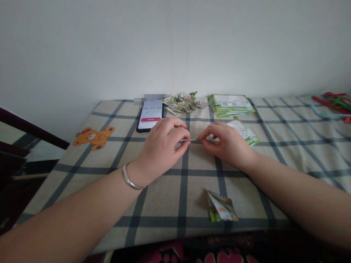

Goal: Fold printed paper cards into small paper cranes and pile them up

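Note:
My left hand (161,146) and my right hand (226,142) meet over the middle of the checked tablecloth (82,171). Both pinch a thin folded paper strip (189,140), one hand at each end, seen edge-on. A green-and-white leaflet (244,132) lies flat just behind my right hand. A silver bangle (128,179) sits on my left wrist. A folded paper piece (221,207) stands near the table's front edge, below my right hand.
A phone (150,115) with a lit timer screen lies at the back. Beside it sits a pile of several folded paper pieces (182,102), then a stack of green leaflets (230,104). Red and green strips (336,102) lie far right. A bear picture (94,137) marks the cloth's left.

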A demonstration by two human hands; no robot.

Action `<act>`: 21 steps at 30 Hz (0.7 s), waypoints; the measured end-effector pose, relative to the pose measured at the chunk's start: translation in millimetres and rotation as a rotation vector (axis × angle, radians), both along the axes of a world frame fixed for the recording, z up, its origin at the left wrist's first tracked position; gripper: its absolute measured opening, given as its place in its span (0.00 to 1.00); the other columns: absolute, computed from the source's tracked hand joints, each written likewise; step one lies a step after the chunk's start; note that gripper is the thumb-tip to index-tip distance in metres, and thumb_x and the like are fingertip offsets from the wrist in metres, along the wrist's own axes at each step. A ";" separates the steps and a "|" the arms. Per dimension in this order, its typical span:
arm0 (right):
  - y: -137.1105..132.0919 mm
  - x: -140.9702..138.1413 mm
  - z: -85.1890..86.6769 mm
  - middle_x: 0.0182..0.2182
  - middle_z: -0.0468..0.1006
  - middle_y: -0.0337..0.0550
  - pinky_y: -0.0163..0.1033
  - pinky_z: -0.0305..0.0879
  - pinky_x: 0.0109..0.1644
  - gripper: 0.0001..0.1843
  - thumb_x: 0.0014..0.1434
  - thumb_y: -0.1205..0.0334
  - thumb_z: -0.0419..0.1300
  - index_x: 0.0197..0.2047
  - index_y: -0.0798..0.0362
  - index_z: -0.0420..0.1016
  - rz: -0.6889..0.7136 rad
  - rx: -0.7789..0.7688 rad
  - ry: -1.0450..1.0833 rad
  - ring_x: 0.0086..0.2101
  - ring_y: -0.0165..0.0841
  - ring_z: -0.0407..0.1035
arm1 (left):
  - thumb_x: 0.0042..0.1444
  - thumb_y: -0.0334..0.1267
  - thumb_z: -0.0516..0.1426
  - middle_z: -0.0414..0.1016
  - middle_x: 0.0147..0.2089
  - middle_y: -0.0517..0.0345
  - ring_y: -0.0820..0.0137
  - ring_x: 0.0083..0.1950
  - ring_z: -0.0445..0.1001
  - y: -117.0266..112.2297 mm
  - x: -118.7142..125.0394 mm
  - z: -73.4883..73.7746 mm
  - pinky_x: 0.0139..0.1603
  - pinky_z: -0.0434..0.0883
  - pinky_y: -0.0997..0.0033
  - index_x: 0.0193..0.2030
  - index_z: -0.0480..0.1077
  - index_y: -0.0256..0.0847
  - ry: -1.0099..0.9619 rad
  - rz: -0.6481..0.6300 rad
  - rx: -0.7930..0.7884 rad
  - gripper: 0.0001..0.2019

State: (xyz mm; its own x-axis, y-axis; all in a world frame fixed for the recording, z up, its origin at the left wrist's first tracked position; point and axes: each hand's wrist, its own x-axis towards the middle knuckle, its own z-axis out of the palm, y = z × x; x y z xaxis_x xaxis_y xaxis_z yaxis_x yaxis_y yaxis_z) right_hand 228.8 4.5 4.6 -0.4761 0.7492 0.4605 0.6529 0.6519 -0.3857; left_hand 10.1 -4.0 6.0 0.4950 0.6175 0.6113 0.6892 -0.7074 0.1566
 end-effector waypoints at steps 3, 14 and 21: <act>-0.4 -0.2 -0.3 0.30 0.77 0.42 0.37 0.64 0.36 0.03 0.56 0.67 0.59 0.34 0.52 0.75 -0.005 0.013 0.004 0.33 0.34 0.70 | 0.61 0.30 0.55 0.76 0.46 0.55 0.67 0.47 0.75 1.3 0.4 -1.9 0.49 0.71 0.65 0.41 0.69 0.40 0.020 -0.074 -0.093 0.03; -0.5 -0.3 0.1 0.29 0.78 0.40 0.37 0.65 0.36 0.03 0.57 0.67 0.59 0.35 0.52 0.74 0.027 0.071 0.047 0.32 0.33 0.71 | 0.65 0.37 0.52 0.78 0.34 0.55 0.65 0.34 0.77 -4.3 -0.2 -3.9 0.33 0.68 0.68 0.44 0.66 0.39 0.215 0.020 -0.013 0.05; -4.3 0.1 1.0 0.37 0.81 0.41 0.40 0.67 0.44 0.03 0.60 0.67 0.61 0.35 0.50 0.72 0.085 0.172 0.108 0.38 0.33 0.73 | 0.65 0.36 0.52 0.75 0.33 0.57 0.69 0.32 0.74 -6.1 1.1 -2.6 0.33 0.66 0.71 0.41 0.65 0.40 0.040 0.006 -0.148 0.03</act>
